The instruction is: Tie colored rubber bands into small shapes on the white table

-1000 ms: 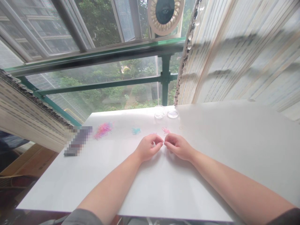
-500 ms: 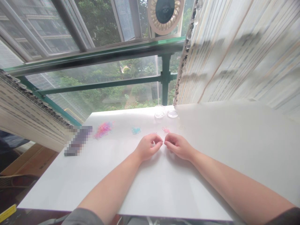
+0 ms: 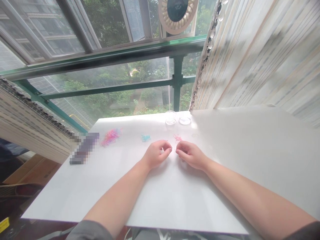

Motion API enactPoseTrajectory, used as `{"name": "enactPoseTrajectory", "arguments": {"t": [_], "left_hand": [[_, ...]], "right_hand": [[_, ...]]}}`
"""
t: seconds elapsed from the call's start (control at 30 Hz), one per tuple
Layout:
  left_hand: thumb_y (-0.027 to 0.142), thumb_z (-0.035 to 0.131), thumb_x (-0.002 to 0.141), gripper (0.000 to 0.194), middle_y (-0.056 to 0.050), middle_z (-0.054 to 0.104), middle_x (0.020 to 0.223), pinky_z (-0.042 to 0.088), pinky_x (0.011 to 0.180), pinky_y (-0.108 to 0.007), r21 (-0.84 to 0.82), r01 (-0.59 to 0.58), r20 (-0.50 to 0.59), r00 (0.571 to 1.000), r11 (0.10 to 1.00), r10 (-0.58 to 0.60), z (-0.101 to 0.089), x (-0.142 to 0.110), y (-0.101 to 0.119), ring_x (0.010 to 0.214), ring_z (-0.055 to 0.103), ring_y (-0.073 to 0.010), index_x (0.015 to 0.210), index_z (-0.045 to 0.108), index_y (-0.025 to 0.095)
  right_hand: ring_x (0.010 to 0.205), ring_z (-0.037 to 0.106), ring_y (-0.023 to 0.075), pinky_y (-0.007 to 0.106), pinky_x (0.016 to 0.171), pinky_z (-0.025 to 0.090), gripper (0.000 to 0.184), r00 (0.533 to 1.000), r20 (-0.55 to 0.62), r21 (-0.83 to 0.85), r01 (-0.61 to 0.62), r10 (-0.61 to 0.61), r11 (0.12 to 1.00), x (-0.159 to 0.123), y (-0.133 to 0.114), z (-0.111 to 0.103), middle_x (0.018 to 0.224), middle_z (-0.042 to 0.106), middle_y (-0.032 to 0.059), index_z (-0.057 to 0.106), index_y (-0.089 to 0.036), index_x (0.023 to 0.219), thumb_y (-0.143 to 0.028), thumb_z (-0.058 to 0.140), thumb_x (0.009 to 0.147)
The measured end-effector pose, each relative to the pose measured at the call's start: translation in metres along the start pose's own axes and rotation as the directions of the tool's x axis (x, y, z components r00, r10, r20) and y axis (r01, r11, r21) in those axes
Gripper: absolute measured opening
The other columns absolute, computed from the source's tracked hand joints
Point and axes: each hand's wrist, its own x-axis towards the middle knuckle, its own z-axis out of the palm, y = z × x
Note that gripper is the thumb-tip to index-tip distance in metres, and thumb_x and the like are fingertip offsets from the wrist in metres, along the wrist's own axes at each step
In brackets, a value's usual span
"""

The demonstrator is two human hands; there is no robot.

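Observation:
My left hand [image 3: 158, 154] and my right hand [image 3: 191, 154] face each other low over the white table [image 3: 112, 186], a small gap between their fingertips. Thumb and forefinger are pinched together on each; whatever they hold is too small to make out. Just beyond the right fingertips lies a small cluster of pink bands [image 3: 177, 137]. A little heap of light blue bands [image 3: 145, 137] sits ahead and to the left of my left hand. Farther left is a larger mixed pile of pink, purple and orange bands [image 3: 111, 136].
Two clear round dishes [image 3: 171, 120] [image 3: 185, 120] stand at the table's back edge. A blurred dark oblong thing [image 3: 85, 148] lies at the left edge. Behind are a green railing [image 3: 112, 58], a round fan [image 3: 177, 13] and a striped curtain [image 3: 250, 60].
My fingertips have drawn slightly apart, the left hand shifting a little left. The whole view has tilted slightly; the piles and dishes stay in place.

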Motion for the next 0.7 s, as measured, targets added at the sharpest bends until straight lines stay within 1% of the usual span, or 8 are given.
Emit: {"name": "enactPoseTrajectory", "arguments": {"t": [0.1,0.17,0.27,0.33,0.4,0.47,0.57,0.7], "left_hand": [[0.024,0.051,0.08,0.013,-0.003,0.066,0.079,0.044,0.069,-0.026,0.125,0.006,-0.042,0.999,0.992,-0.001,-0.025,0.0,-0.013,0.074,0.058,-0.014,0.081,0.063,0.018],[0.026,0.052,0.08,0.014,-0.003,0.067,0.08,0.045,0.07,-0.026,0.208,0.064,-0.14,0.99,0.976,-0.035,-0.047,-0.002,-0.028,0.075,0.059,-0.0147,0.082,0.064,0.019],[0.027,0.054,0.078,0.015,-0.003,0.068,0.081,0.045,0.067,-0.025,0.273,0.204,-0.323,0.94,0.94,-0.111,-0.078,-0.009,-0.055,0.075,0.06,-0.015,0.083,0.066,0.019],[0.028,0.055,0.077,0.017,-0.003,0.068,0.081,0.045,0.065,-0.025,0.277,0.291,-0.413,0.897,0.916,-0.159,-0.091,-0.014,-0.071,0.074,0.06,-0.0155,0.082,0.067,0.019],[0.029,0.055,0.077,0.018,-0.003,0.069,0.082,0.046,0.066,-0.025,0.291,0.332,-0.43,0.883,0.897,-0.187,-0.097,-0.017,-0.082,0.074,0.06,-0.0159,0.082,0.068,0.019],[0.028,0.055,0.076,0.018,-0.003,0.068,0.081,0.047,0.069,-0.026,0.331,0.328,-0.383,0.904,0.885,-0.191,-0.097,-0.017,-0.087,0.076,0.06,-0.0163,0.082,0.069,0.019],[0.027,0.055,0.076,0.017,-0.003,0.067,0.079,0.047,0.073,-0.028,0.392,0.293,-0.313,0.934,0.872,-0.173,-0.093,-0.015,-0.088,0.076,0.06,-0.0169,0.081,0.07,0.02],[0.026,0.056,0.076,0.016,-0.003,0.067,0.077,0.047,0.076,-0.029,0.42,0.263,-0.284,0.947,0.868,-0.15,-0.087,-0.013,-0.085,0.076,0.06,-0.0168,0.079,0.07,0.02]], "right_hand": [[0.05,0.043,0.0098,0.024,0.051,0.036,0.013,1.0,0.008,0.0,-0.015,0.015,1.0,-0.001,-0.002,-0.001,0.056,0.047,-0.0038,0.047,-0.019,0.074,-0.028,0.048,0.083],[0.05,0.043,0.0098,0.024,0.051,0.036,0.013,0.999,0.018,0.008,-0.031,0.031,0.999,-0.001,-0.002,-0.001,0.059,0.049,-0.003,0.047,-0.019,0.074,-0.029,0.048,0.083],[0.05,0.045,0.01,0.025,0.052,0.037,0.014,0.999,0.032,-0.004,-0.041,0.042,0.999,-0.002,-0.001,-0.001,0.06,0.049,-0.0031,0.046,-0.019,0.074,-0.029,0.047,0.084],[0.051,0.046,0.0103,0.025,0.054,0.039,0.014,0.998,0.037,-0.022,-0.048,0.049,0.999,-0.002,0.0,-0.001,0.06,0.049,-0.0032,0.046,-0.02,0.074,-0.029,0.046,0.085],[0.051,0.046,0.0107,0.025,0.054,0.039,0.015,0.998,0.038,-0.036,-0.056,0.057,0.998,-0.002,0.001,-0.001,0.06,0.048,-0.0034,0.046,-0.02,0.074,-0.029,0.046,0.085],[0.051,0.046,0.0109,0.025,0.054,0.038,0.015,0.997,0.034,-0.039,-0.062,0.063,0.997,-0.002,0.002,-0.001,0.059,0.048,-0.0035,0.046,-0.02,0.074,-0.03,0.046,0.085],[0.051,0.046,0.0109,0.025,0.053,0.038,0.015,0.997,0.028,-0.034,-0.067,0.068,0.997,-0.002,0.003,-0.001,0.059,0.049,-0.0035,0.047,-0.02,0.074,-0.03,0.047,0.085],[0.051,0.046,0.011,0.025,0.053,0.038,0.015,0.998,0.031,-0.027,-0.047,0.048,0.999,-0.001,0.003,0.0,0.059,0.049,-0.0035,0.047,-0.02,0.073,-0.03,0.047,0.084]]}}
